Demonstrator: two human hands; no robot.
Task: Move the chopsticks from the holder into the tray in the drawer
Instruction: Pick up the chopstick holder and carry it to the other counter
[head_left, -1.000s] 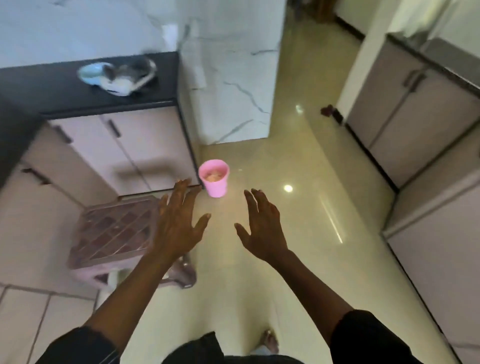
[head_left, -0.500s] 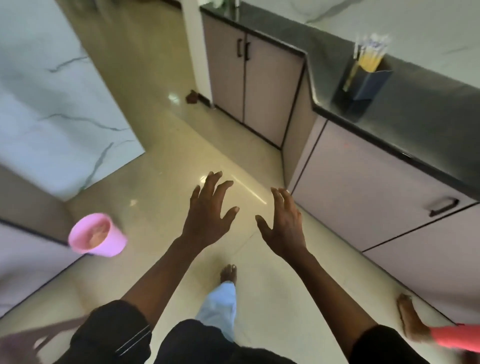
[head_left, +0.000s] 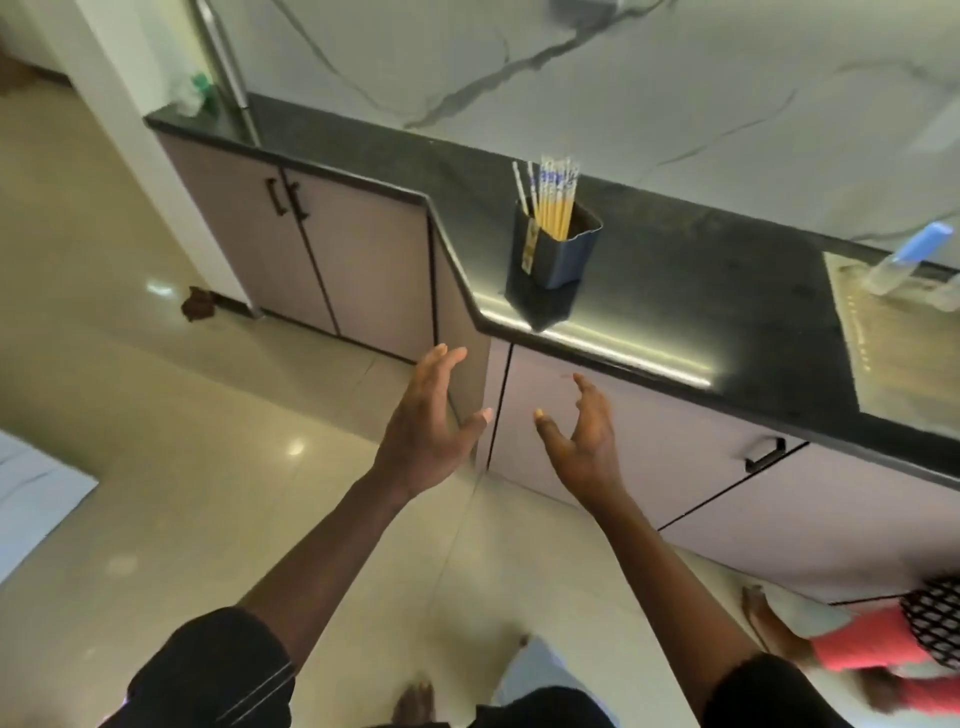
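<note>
Fingers (head_left: 441, 364) of the left hand (head_left: 423, 434) are spread wide and slightly curled, gripping nothing; the right hand (head_left: 584, 439) is likewise open and empty, thumb apart from the fingers. Both hang in the air in front of the pale lilac cabinet front (head_left: 623, 441), below the counter edge and well short of the holder, which suits an approach and not yet a grasp.

A bundle of yellow chopsticks with blue-and-white patterned tops (head_left: 553, 200) stands upright in a dark blue, square-sided plastic holder (head_left: 556, 249). It sits on the black speckled stone countertop (head_left: 701, 291) near the front edge, at the counter's corner bend, probably so it is easy to reach.

No drawer is open and no tray shows. A black bar handle (head_left: 766, 453) on the cabinet front to the right may belong to the drawer, though the wide-angle distortion makes that uncertain. I judge the task barely begun: every chopstick is in the holder. At lower right, another person's red-clothed limb (head_left: 857, 654) lies on the glossy beige floor tiles (head_left: 130, 467).
</note>
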